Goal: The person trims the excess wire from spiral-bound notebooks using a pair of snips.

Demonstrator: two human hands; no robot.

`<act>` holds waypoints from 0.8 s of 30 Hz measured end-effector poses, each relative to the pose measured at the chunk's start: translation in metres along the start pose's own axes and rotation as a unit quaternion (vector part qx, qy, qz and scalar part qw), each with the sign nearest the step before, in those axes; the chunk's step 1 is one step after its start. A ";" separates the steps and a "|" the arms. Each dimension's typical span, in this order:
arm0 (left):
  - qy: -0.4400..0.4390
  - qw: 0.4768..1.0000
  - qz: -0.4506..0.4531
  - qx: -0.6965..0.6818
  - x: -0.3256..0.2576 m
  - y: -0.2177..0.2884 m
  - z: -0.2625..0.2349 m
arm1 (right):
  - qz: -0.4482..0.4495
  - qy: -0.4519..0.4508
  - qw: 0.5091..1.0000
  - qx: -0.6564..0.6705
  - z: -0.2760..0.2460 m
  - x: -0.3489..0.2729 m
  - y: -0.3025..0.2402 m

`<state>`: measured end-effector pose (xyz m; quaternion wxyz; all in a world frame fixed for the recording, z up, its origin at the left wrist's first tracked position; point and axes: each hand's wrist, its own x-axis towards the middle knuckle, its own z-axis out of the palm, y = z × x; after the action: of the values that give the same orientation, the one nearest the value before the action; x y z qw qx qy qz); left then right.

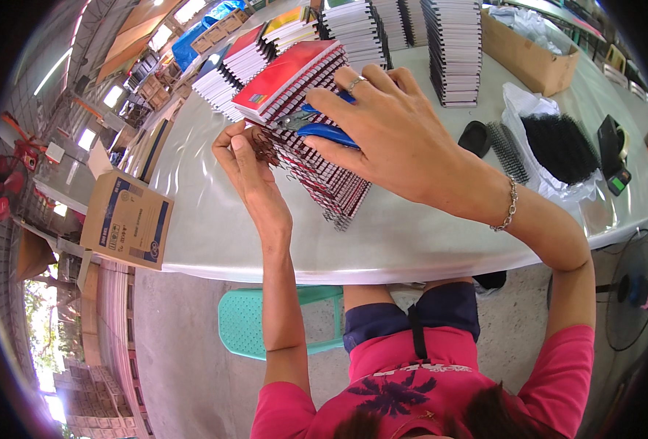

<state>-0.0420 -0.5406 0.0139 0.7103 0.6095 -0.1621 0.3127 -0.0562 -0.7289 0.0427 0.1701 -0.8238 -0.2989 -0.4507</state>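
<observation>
Pink sleeves and both bare forearms are rising from the lower edge toward the pale surface (214,241). The right hand (390,139) is lying over blue-handled pliers (324,132), its grip clamped around the handles, a ring showing on one finger and a bracelet (510,208) hanging at the wrist. The left hand (247,157) is pinching, fingertips together, the wire binding at the near edge of the slanting stack of red spiral notebooks (302,117), which is sitting mid-surface directly ahead of the person. More notebook piles (452,47) are standing behind. A bundle of black wire spines (558,146) is resting on white plastic to the right, a cardboard box (126,219) is sitting at the left edge, and a green stool (243,322) is standing below.
</observation>
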 end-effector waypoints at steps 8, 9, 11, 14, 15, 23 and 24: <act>-0.028 0.992 0.027 0.117 -0.009 -0.006 0.002 | -0.013 0.027 1.000 0.004 0.008 0.004 -0.003; -0.029 0.989 0.038 0.138 -0.010 -0.007 0.001 | -0.022 0.045 0.999 0.005 0.009 0.005 -0.003; -0.014 0.987 0.041 0.157 -0.011 -0.004 0.003 | -0.006 -0.022 1.000 0.021 0.011 0.008 -0.001; -0.008 0.986 0.045 0.162 -0.012 -0.003 0.005 | 0.003 -0.037 0.999 0.040 0.015 0.007 -0.001; -0.009 0.986 0.047 0.160 -0.012 -0.003 0.006 | 0.003 -0.028 0.999 0.045 0.015 0.006 -0.001; -0.004 0.986 0.048 0.160 -0.012 -0.002 0.007 | 0.042 -0.052 0.996 0.064 0.005 -0.001 -0.003; 0.000 0.988 0.039 0.148 -0.012 -0.002 0.006 | 0.047 -0.052 0.995 0.066 0.004 -0.001 -0.003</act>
<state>-0.0491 -0.5499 0.0060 0.5994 0.7012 -0.1380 0.3605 -0.0562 -0.7245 0.0397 0.2294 -0.8461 -0.2972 -0.3784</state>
